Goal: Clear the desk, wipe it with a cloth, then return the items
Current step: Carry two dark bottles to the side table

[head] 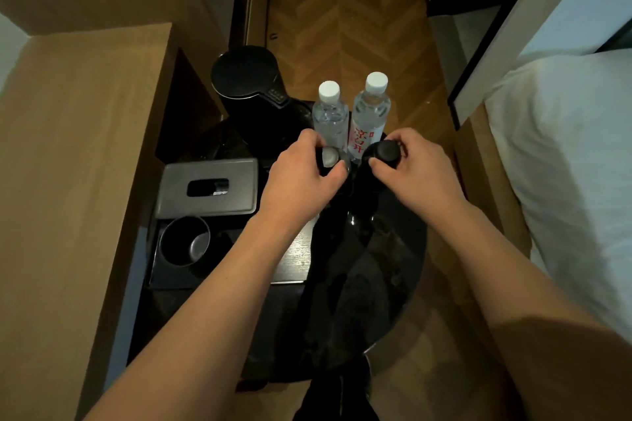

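We're prob. at the return step: kettle [244, 79], tray [219, 278], tissue box [208, 190], two bottles [349, 113] already stand on the dark round surface [415, 270], w/ a dark cloth [345, 270] lying across it. Both arms reach fwd, near-parallel. Left hand [301, 178] curls round a small dark cup [330, 157]; right hand [410, 167] grips another cup [386, 152] from above, both just before the bottles. Next: set the cups down steady, no knocking bottles, then let go.
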The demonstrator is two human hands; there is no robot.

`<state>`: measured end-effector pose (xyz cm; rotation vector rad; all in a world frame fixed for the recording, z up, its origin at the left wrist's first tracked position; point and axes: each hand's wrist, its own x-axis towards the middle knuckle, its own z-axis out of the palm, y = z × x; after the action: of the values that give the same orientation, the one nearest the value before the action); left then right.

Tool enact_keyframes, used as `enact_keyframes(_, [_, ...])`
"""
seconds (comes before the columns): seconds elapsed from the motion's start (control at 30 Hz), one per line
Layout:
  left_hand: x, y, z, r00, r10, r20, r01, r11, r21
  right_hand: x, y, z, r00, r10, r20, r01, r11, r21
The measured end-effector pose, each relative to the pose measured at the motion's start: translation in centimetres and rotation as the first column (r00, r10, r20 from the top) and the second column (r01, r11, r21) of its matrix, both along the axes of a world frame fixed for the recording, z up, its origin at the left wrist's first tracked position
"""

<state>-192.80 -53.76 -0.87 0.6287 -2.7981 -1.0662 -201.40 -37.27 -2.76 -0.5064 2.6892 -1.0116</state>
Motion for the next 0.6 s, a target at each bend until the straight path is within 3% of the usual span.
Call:
enact_keyframes(0.27, [-4.1,-1.7,-3.5,0.997,-0.051,0.061,0.051,0.999,-0.002,-2.5,-2.5,-2.9,0.999,0.000,0.048,-0.003,0.998,0.063])
enact_keyframes(0.47, [-3.8,-1.5,-4.7,0.997,-0.048,0.068,0.045,0.998,0.044,-2.4,-2.8,-2.6,0.996,-0.052,0.071,0.048,0.997,0.061])
enact_keyframes(0.6, [-3.2,-1.5,-4.7,0.991,-0.074,0.107,0.072,0.997,0.016,-2.0,-2.7,-1.6,0.994,-0.046,0.104,0.030,0.988,0.150])
